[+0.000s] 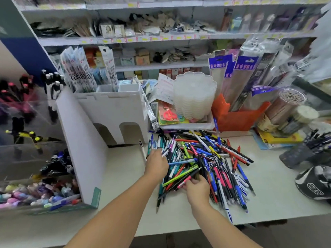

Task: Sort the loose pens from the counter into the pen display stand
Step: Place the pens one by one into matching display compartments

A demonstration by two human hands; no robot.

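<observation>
Head view, the only one given, looks down over a shop counter (pixel 268 185) where a big heap of loose pens (pixel 206 163) lies spread in many colours, with the pen display stand (pixel 35 158), a tiered clear rack already part filled, standing at the far left beyond a white divider panel (pixel 80 149). Both arms reach into the heap, probably because sorting by kind needs one hand to pick and the other to gather. The left hand (pixel 156 162) sits at the pile's left edge with its fingers curled down around a few pens whose tips stick out past the knuckles, so it appears to act as the collecting hand nearest the stand. The right hand (pixel 197 189) is lower, at the near edge of the heap, fingers bent and pinching a pink-and-black pen (pixel 186 181) as if drawing it free of the tangle. A white organiser box (pixel 114 108) stands behind the pile holding packaged refills, and a stack of clear plastic trays (pixel 195 97) rests on a tray of small stationery to the right. A black cap (pixel 317 183) lies at the counter's right end. Almost all the pens are yet unsorted, so I judge the work barely begun.
</observation>
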